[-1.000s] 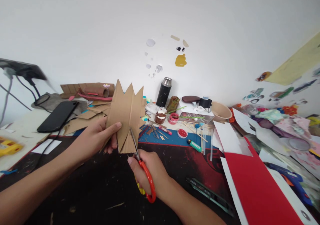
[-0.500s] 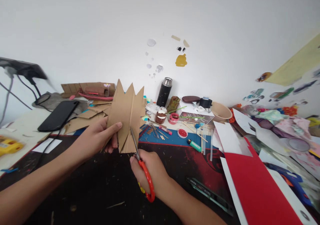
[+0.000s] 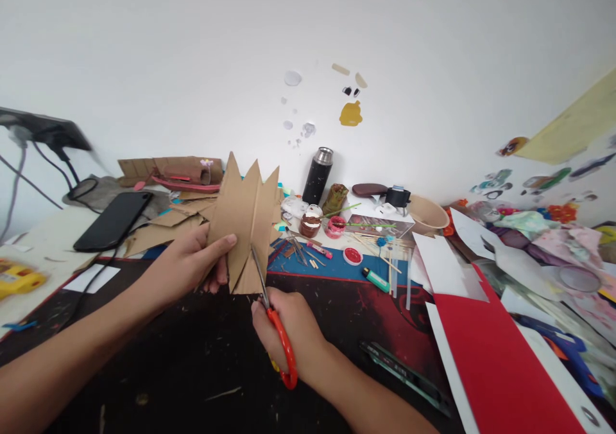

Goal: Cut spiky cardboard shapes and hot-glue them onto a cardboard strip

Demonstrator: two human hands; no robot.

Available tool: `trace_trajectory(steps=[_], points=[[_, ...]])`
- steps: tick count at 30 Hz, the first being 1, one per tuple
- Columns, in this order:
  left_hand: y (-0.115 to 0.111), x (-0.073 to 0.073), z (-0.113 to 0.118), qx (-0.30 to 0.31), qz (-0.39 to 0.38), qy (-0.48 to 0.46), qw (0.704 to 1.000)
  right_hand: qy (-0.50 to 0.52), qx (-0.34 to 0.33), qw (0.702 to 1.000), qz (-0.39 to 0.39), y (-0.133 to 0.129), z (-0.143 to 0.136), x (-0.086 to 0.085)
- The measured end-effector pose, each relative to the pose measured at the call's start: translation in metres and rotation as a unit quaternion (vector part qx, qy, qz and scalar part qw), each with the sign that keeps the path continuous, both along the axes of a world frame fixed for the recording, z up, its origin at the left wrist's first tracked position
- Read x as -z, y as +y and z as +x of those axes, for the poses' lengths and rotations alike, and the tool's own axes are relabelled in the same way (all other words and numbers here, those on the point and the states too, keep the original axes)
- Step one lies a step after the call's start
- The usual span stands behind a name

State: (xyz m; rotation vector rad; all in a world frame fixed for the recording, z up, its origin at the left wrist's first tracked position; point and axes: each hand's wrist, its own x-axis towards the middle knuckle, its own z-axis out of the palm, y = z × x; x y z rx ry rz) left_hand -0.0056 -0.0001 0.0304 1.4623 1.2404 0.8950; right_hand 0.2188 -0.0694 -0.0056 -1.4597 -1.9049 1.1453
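Note:
A piece of brown cardboard [image 3: 243, 222] with a zigzag top edge of three points stands upright before me. My left hand [image 3: 202, 257] pinches it by its left side, thumb on the front and fingers behind. In my right hand [image 3: 289, 321] are scissors [image 3: 287, 350] with a red handle; a bit of yellow shows under the hand. The metal blades lie against the lower part of the cardboard, along a slanted cut that rises from its bottom edge. Two slanted lines there form a narrow wedge. One blade is partly hidden behind the cardboard.
Cardboard scraps [image 3: 168, 225] and a phone [image 3: 113, 221] lie at left. Behind are a black thermos [image 3: 317, 177], paint jars [image 3: 334, 227] and a bowl [image 3: 427, 214]. A utility knife [image 3: 404, 373] and red sheet [image 3: 510, 363] lie at right, near a blue glue gun [image 3: 563, 347].
The view has shifted very slightly. Both hands, the cardboard and the scissors keep nearly the same position relative to one another.

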Motion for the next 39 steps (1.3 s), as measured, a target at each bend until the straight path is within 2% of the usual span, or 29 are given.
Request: trace_trajectory(steps=[12,24,28,33,36,39], points=[[0.001,0.002,-0.001,-0.002,-0.006,0.004,1.0,-0.003,-0.001,1.0,-0.004,-0.001,-0.001,-0.002],[0.002,0.007,-0.004,0.001,-0.01,0.0,1.0,0.013,0.009,1.0,0.007,-0.002,-0.002,0.004],[0.003,0.006,-0.004,-0.004,-0.006,-0.002,1.0,0.038,0.004,0.999,-0.018,-0.001,-0.001,0.007],[0.001,-0.001,-0.004,0.004,-0.001,-0.006,1.0,0.049,-0.013,0.998,-0.03,-0.001,0.002,0.008],[-0.002,-0.01,-0.003,0.004,0.01,-0.004,1.0,0.069,-0.044,0.997,-0.007,-0.001,0.007,0.005],[-0.005,-0.018,-0.001,-0.01,0.01,-0.012,1.0,0.115,-0.075,0.99,-0.024,0.0,0.013,0.002]])
